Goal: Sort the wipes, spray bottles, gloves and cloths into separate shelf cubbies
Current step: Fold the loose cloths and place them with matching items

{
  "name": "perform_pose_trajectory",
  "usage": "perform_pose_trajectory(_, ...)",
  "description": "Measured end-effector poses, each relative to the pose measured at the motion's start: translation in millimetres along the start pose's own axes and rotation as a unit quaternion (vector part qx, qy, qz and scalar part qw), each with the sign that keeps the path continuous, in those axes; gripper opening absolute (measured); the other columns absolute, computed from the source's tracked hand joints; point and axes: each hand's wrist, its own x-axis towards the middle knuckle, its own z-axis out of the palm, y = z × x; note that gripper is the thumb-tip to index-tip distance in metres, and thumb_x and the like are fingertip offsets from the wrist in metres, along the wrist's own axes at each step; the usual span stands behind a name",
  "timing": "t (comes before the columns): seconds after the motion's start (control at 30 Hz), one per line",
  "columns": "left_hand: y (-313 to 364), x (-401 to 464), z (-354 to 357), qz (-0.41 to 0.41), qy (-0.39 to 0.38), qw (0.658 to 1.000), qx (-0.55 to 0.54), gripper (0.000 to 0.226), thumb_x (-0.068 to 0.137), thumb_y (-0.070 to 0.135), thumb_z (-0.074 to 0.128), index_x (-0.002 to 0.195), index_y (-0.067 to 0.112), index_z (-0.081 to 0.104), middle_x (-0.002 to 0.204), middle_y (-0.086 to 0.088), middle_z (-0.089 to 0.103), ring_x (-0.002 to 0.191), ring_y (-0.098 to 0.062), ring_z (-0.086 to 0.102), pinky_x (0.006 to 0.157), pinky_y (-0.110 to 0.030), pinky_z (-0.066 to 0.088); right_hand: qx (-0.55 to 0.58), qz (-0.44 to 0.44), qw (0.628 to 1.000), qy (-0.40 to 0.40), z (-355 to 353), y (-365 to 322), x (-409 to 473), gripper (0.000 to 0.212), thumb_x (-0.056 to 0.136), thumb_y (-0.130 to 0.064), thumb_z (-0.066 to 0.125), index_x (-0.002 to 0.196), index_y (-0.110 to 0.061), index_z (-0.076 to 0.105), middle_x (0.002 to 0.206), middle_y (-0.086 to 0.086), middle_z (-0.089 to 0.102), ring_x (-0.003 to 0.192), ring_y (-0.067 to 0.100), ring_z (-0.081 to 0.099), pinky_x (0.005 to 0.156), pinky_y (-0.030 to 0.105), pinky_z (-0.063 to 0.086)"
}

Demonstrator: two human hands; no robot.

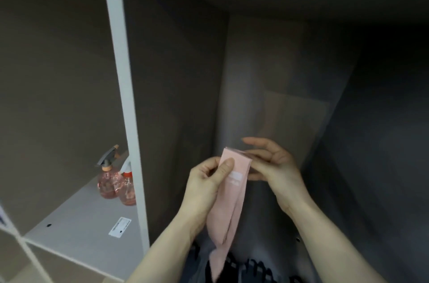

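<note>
A soft, pale pink cloth, folded into a long narrow strip, hangs between both hands inside a dim grey cubby. The left hand pinches its upper edge under the thumb, while the right hand touches the top corner with loosely spread fingers, seemingly not gripping. Left of the hands, past the white divider, two translucent pink spray bottles stand on a smooth shelf.

Dim, soft-focus view; right side deeply shadowed.
</note>
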Motion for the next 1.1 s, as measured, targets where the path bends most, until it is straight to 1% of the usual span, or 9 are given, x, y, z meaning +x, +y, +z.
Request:
perform_pose_trajectory(0.13,4.6,-5.7,-2.5,0.005,0.0,1.0,-0.023,0.027,0.083,0.024,0.066,0.093,0.0,0.071,0.09,-0.02,0.071,0.082,-0.023,0.064,0.079,-0.033,0.05,-0.005,-0.008,1.0,0.008,4.2,-4.4,-7.3,0.03,0.085,0.004,0.059,0.098,-0.02,0.068,0.082,0.0,0.075,0.079,0.013,0.071,0.07,0.03,0.059)
perform_pose_trajectory(0.23,7.1,-10.1,-5.4,-0.017,-0.014,0.998,-0.056,0.03,0.082,0.023,0.064,0.094,-0.004,0.07,0.084,-0.017,0.069,0.075,-0.023,0.062,0.07,-0.028,0.052,-0.012,-0.043,0.999,0.029,8.2,-7.6,-11.2,0.024,0.086,0.002,0.059,0.097,-0.017,0.068,0.088,0.001,0.076,0.085,0.014,0.072,0.072,0.03,0.059)
perform_pose_trajectory(0.37,13.5,-14.9,-8.8,-0.038,-0.045,0.994,-0.09,0.033,0.081,0.023,0.065,0.095,-0.007,0.068,0.076,-0.012,0.067,0.065,-0.017,0.06,0.062,-0.025,0.051,-0.018,-0.076,0.996,0.047,12.9,-11.9,-14.4,0.022,0.084,0.0,0.063,0.099,-0.014,0.07,0.092,0.005,0.076,0.093,0.02,0.071,0.086,0.037,0.054)
perform_pose_trajectory(0.47,18.6,-17.7,-5.7,-0.017,-0.036,0.996,-0.086,0.032,0.081,0.023,0.065,0.094,-0.006,0.069,0.076,-0.013,0.067,0.065,-0.017,0.061,0.062,-0.024,0.051,-0.005,-0.075,0.997,0.033,15.3,-14.2,-17.8,0.03,0.082,0.003,0.063,0.102,-0.019,0.069,0.089,0.005,0.076,0.088,0.019,0.072,0.079,0.033,0.058)
perform_pose_trajectory(0.53,19.0,-19.0,-4.0,0.018,-0.009,0.999,-0.047,0.029,0.082,0.024,0.065,0.095,-0.001,0.071,0.081,-0.015,0.07,0.072,-0.018,0.063,0.069,-0.027,0.052,0.009,-0.071,0.997,0.012,16.3,-16.8,-20.7,0.033,0.082,0.006,0.062,0.103,-0.02,0.067,0.087,0.005,0.076,0.084,0.018,0.073,0.071,0.027,0.059)
perform_pose_trajectory(0.63,18.6,-20.7,-4.0,0.059,0.014,0.998,0.007,0.021,0.085,0.024,0.064,0.093,0.007,0.073,0.092,-0.015,0.073,0.083,-0.022,0.066,0.082,-0.038,0.052,0.016,-0.067,0.998,-0.002,17.9,-20.8,-22.9,0.033,0.082,0.006,0.062,0.104,-0.017,0.066,0.086,0.006,0.076,0.083,0.018,0.073,0.068,0.026,0.058)
perform_pose_trajectory(0.73,18.6,-21.6,-5.2,0.074,0.026,0.996,0.041,0.018,0.087,0.026,0.063,0.092,0.012,0.073,0.091,-0.009,0.073,0.09,-0.024,0.068,0.087,-0.04,0.051,0.022,-0.066,0.998,-0.012,20.4,-23.5,-24.9,0.03,0.083,0.004,0.062,0.105,-0.015,0.066,0.088,0.008,0.076,0.084,0.02,0.073,0.067,0.027,0.059)
perform_pose_trajectory(1.0,25.2,-24.2,-0.4,0.086,0.029,0.996,0.023,0.016,0.089,0.021,0.061,0.091,0.009,0.072,0.085,-0.007,0.073,0.079,-0.014,0.066,0.074,-0.026,0.053,0.055,-0.076,0.995,0.03,25.6,-26.8,-28.4,0.025,0.087,0.004,0.057,0.104,-0.012,0.064,0.092,0.008,0.076,0.088,0.021,0.073,0.071,0.03,0.06)
perform_pose_trajectory(1.1,26.7,-23.2,0.1,0.09,0.04,0.995,0.017,0.017,0.089,0.019,0.062,0.091,0.006,0.072,0.087,-0.012,0.073,0.08,-0.018,0.066,0.074,-0.03,0.052,0.049,-0.078,0.996,0.022,27.0,-28.0,-31.3,0.024,0.087,0.005,0.056,0.102,-0.012,0.066,0.091,0.007,0.076,0.088,0.021,0.072,0.072,0.031,0.06)
